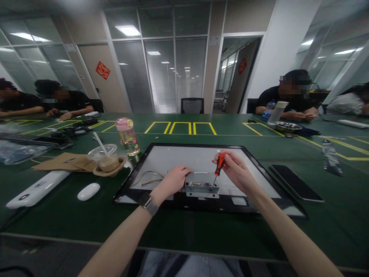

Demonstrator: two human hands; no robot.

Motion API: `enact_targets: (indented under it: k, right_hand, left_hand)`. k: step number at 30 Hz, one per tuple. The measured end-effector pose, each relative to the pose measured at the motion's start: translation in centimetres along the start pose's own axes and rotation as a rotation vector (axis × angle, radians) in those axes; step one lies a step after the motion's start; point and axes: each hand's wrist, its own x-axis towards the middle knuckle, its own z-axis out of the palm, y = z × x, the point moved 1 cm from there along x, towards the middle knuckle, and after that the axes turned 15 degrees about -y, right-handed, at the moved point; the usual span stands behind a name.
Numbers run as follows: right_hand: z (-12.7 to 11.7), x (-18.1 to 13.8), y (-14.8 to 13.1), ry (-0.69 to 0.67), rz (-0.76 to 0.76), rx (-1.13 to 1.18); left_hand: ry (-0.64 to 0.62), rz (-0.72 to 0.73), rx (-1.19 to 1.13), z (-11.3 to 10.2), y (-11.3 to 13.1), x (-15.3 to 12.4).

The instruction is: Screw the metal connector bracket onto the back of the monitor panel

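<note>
A flat monitor panel [248,161] with a black frame lies face down on the green table in front of me. A small metal board cover [201,186] with ports sits at its near edge. My right hand [235,169] is closed round an orange-handled screwdriver [219,165], held upright with its tip on the cover's right side. My left hand [173,181] rests on the panel with fingers curled against the cover's left edge; a watch is on that wrist. Thin coloured wires [147,179] lie on the panel to the left.
A white mouse [88,191], a white keyboard [37,189], an iced drink cup [106,157] on brown paper and a pink-lidded bottle [127,136] stand to the left. A dark phone [295,182] lies to the right. Other people sit along the far sides of the table.
</note>
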Motion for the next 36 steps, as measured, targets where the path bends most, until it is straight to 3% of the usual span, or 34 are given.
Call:
enact_targets:
  k: [13, 22, 30, 36]
  right_hand:
    - [0.4, 0.1, -0.4, -0.045, -0.001, 0.032]
    - [0.3, 0.0, -0.4, -0.025, 0.039, -0.015]
    - [0.0, 0.1, -0.5, 0.043, -0.047, -0.076]
    - [-0.4, 0.2, -0.2, 0.029, -0.03, -0.03]
  left_hand:
    - [-0.002, 0.0, 0.012, 0.1, -0.1, 0.1]
    - [0.007, 0.009, 0.013, 0.2, -0.3, 0.1]
    - [0.025, 0.027, 0.001, 0.5, -0.5, 0.1]
    - [0.015, 0.021, 0.002, 0.4, -0.4, 0.1]
